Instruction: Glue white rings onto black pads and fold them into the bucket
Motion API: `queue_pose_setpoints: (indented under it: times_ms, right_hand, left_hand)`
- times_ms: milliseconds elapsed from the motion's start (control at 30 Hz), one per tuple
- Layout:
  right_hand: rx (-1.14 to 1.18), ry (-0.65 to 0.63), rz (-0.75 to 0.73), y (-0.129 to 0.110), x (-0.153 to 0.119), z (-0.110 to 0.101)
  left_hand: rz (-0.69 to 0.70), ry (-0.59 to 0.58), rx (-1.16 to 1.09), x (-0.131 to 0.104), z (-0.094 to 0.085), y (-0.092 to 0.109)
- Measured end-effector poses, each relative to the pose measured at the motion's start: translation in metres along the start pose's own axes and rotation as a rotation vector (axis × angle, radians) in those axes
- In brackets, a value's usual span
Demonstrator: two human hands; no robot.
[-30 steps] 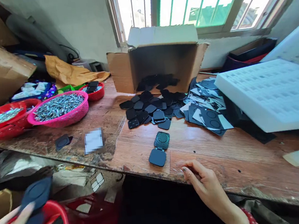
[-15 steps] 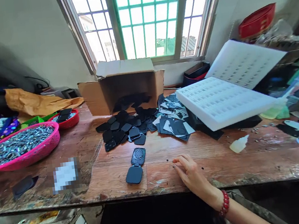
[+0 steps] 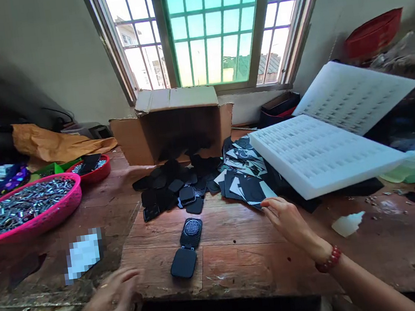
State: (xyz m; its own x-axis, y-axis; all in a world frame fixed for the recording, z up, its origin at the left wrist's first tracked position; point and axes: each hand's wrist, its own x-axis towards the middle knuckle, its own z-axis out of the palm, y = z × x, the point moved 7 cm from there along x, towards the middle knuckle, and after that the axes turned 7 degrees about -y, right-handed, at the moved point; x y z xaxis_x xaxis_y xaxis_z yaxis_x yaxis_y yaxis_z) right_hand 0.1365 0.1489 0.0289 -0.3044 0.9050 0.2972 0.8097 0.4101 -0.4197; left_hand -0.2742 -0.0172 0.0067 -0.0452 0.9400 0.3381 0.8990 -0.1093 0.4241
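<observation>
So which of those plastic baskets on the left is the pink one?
The big pink basket, full of small metal parts, nearest the table's front edge. The smaller red basket sits behind it.

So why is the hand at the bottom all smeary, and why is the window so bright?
In the head view, the left hand is smeared by motion blur, while the right hand by the black-and-white sheets looks sharper. The window is washed out by daylight; the wide lens bends its frame, and a pixelated patch hides something on the table.

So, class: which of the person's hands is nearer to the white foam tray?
Right. The right hand reaches just beneath the white foam tray's near edge; the left hand sits far off at the table's front edge.
</observation>
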Motion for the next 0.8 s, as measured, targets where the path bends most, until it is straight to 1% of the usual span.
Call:
queue_pose_setpoints:
  times_ms: [33, 67, 100, 167, 200, 267, 333, 433, 533, 600, 700, 733, 800]
  right_hand:
    - [-0.025, -0.008, 0.019, 0.006, 0.007, 0.009]
    - [-0.051, -0.015, 0.037, 0.011, 0.013, 0.017]
    - [-0.079, -0.020, 0.054, 0.016, 0.019, 0.025]
    - [-0.132, -0.036, 0.076, 0.025, 0.031, 0.039]
    - [-0.156, -0.048, 0.082, 0.028, 0.035, 0.045]
    - [-0.199, -0.077, 0.092, 0.033, 0.041, 0.054]
    - [-0.236, -0.099, 0.098, 0.037, 0.044, 0.062]
    - [-0.279, -0.103, 0.091, 0.039, 0.042, 0.070]
    - [-0.298, -0.092, 0.063, 0.037, 0.040, 0.072]
    - [-0.298, -0.084, 0.037, 0.032, 0.040, 0.069]
    - [-0.274, -0.057, -0.021, 0.015, 0.044, 0.061]
    - [-0.256, -0.050, -0.053, 0.004, 0.046, 0.060]
    - [-0.202, -0.061, -0.144, -0.024, 0.052, 0.063]
  left_hand:
    - [0.075, -0.029, -0.022, 0.010, 0.017, 0.010]
    - [0.116, -0.046, -0.036, 0.019, 0.032, 0.020]
    - [0.173, -0.100, -0.049, 0.027, 0.050, 0.032]
    - [0.207, -0.159, -0.054, 0.038, 0.077, 0.051]
    - [0.213, -0.187, -0.048, 0.042, 0.087, 0.058]
    - [0.207, -0.227, -0.026, 0.045, 0.100, 0.067]
    - [0.195, -0.260, 0.008, 0.044, 0.106, 0.071]
    - [0.185, -0.299, 0.062, 0.043, 0.106, 0.076]
    - [0.204, -0.310, 0.080, 0.044, 0.102, 0.085]
    - [0.212, -0.316, 0.075, 0.045, 0.100, 0.090]
    - [0.207, -0.318, 0.050, 0.045, 0.098, 0.094]
    - [0.201, -0.313, 0.039, 0.045, 0.098, 0.095]
    - [0.186, -0.295, 0.026, 0.045, 0.097, 0.095]
